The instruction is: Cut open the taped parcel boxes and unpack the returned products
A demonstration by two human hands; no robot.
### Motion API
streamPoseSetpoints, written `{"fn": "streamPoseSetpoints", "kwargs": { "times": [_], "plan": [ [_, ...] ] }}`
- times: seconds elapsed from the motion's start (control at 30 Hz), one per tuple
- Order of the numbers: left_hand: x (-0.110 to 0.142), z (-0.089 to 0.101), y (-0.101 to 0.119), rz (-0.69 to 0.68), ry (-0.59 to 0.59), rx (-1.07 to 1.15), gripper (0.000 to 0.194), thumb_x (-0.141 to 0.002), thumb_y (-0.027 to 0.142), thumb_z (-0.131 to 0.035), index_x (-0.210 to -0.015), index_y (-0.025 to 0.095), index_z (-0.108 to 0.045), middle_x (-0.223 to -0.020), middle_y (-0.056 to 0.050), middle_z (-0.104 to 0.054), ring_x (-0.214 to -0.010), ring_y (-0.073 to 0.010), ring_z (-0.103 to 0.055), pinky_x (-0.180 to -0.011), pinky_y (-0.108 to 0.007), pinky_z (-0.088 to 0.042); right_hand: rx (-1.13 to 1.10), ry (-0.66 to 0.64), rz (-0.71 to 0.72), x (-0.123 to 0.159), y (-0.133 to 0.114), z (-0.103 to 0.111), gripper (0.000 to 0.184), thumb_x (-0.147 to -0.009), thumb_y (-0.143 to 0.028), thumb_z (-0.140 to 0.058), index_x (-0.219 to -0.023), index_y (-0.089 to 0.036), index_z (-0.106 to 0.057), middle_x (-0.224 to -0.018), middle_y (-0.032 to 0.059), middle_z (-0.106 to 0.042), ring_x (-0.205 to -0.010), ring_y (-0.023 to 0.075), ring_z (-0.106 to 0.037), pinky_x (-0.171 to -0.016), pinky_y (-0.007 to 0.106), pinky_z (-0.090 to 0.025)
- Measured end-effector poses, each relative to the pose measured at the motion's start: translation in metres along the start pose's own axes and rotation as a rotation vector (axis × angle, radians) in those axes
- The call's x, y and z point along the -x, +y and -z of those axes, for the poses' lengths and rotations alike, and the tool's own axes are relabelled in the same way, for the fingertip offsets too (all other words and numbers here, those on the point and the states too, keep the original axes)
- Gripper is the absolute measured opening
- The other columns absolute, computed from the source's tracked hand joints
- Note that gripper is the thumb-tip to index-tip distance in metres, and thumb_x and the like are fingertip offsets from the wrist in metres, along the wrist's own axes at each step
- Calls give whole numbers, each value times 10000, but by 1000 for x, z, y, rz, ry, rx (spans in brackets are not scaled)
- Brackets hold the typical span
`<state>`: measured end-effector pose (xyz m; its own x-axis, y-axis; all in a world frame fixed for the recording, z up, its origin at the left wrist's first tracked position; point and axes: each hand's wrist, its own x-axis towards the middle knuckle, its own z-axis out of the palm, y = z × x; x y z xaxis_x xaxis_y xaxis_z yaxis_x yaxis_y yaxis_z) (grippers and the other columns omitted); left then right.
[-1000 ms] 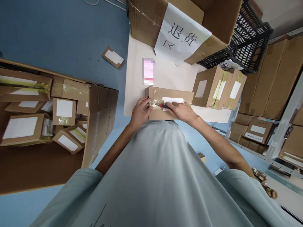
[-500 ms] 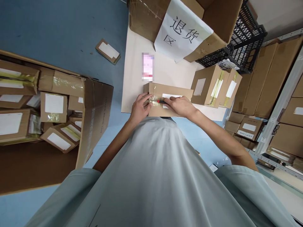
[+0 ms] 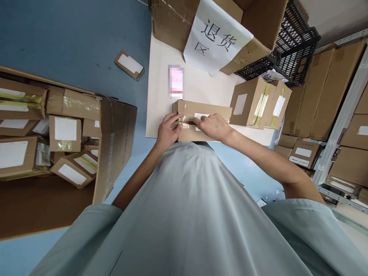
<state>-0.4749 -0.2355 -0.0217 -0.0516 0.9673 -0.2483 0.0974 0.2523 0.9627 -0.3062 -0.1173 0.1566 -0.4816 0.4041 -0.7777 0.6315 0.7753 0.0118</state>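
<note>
A closed cardboard box (image 3: 188, 134) lies along the near edge of the white table, with clear tape near its left end and a white label on top. My left hand (image 3: 168, 128) rests on that left end, fingers apart, pressing on the cardboard without wrapping around it. In my right hand (image 3: 214, 125), fingers closed, is a slim utility knife with a red-and-black handle (image 3: 189, 123). It points left along the taped strip, towards my left fingers; the tip is too small to make out. My right hand partly covers the label.
Beyond the box lies a blurred phone (image 3: 176, 81). Two taped boxes (image 3: 244, 105) stand to the right, and a large carton (image 3: 169, 25) with a paper sign is behind. At left, an open carton (image 3: 119, 134) holds several parcels. A flat parcel (image 3: 129, 64) lies on the floor.
My right hand has shifted a little left along the box and now covers more of the label, with the knife in it. My left hand stays on the left end. The view has shifted slightly.
</note>
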Motion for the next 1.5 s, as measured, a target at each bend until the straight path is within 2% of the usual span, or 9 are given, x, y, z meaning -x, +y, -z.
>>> {"fn": "streamPoseSetpoints", "kwargs": {
  "times": [0.17, 0.4, 0.53, 0.83, 1.03, 1.2, 1.33, 1.4, 1.5],
  "plan": [
    [0, 1, -1, 5, 16, -11, 517, -1029, 498, -720, -1485, 260, -774, -1631, -135, -615, -1413, -331, -717, -1077, -456, -726, -4, -51, -58, 8, 17, -13, 443, -1207, -185, -377, -1545, -127, -656, -1170, 258, -840, -1123, 378, -809, -846, 414, -437],
    [1, 2, 0, 21, 35, -26, 554, -1036, 589, -722, -1479, 261, -779, -1621, -139, -624, -1395, -333, -729, -1074, -453, -728, -62, -34, -179, 50, 65, -48, 382, -1181, -207, -473, -1460, -138, -724, -1198, 277, -843, -1060, 372, -813, -843, 423, -453],
    [1, 4, 3, 48, 48, -31, 569, -1010, 612, -762, -1459, 264, -789, -1614, -135, -638, -1366, -324, -742, -1060, -442, -729, -93, -109, -300, 73, 96, -63, 392, -1184, -232, -501, -1471, -115, -740, -1125, 280, -858, -1064, 397, -828, -888, 452, -478],
    [-1, 1, 5, 93, 149, -65, 558, -929, 599, -835, -1370, 257, -825, -1557, -130, -703, -1385, -319, -738, -1158, -483, -678, -22, -118, -228, 101, 142, -96, 450, -1245, -355, -399, -1531, -152, -682, -1146, 244, -860, -1017, 325, -830, -842, 386, -433],
    [0, -8, 26, 145, 224, -145, 477, -937, 482, -801, -1356, 254, -821, -1525, -111, -759, -1439, -312, -719, -1281, -513, -578, -56, -96, -184, 101, 161, -110, 401, -1186, -155, -444, -1516, -160, -674, -1127, 226, -853, -1030, 336, -836, -777, 365, -427],
    [0, -19, 39, 243, 309, -233, 509, -914, 464, -789, -1370, 236, -807, -1428, -114, -804, -1238, -285, -784, -1207, -488, -620, -83, -29, -125, 93, 177, -136, 516, -1092, 12, -464, -1542, -177, -631, -1179, 206, -825, -1015, 324, -827, -721, 346, -389],
    [0, -24, 44, 266, 352, -309, 554, -918, 516, -753, -1373, 203, -787, -1294, -117, -824, -1113, -288, -788, -1110, -488, -667, -182, 91, -91, 94, 184, -171, 431, -1150, -64, -440, -1523, -174, -625, -1163, 199, -806, -940, 289, -792, -693, 334, -335],
    [-1, -27, 50, 236, 360, -383, 520, -945, 509, -722, -1358, 200, -786, -1341, -142, -802, -1210, -332, -776, -1166, -549, -637, -284, 181, -94, 96, 183, -190, 364, -1219, -206, -384, -1453, -174, -661, -1135, 191, -806, -898, 272, -765, -684, 334, -318],
    [-3, -42, 66, 93, 379, -623, 440, -988, 483, -712, -1327, 214, -794, -1583, -180, -676, -1533, -422, -610, -1349, -665, -453, -457, 315, -146, 100, 178, -213, 462, -1257, -410, -310, -1415, -191, -685, -1118, 161, -812, -857, 266, -736, -647, 336, -301]
  ]
}}
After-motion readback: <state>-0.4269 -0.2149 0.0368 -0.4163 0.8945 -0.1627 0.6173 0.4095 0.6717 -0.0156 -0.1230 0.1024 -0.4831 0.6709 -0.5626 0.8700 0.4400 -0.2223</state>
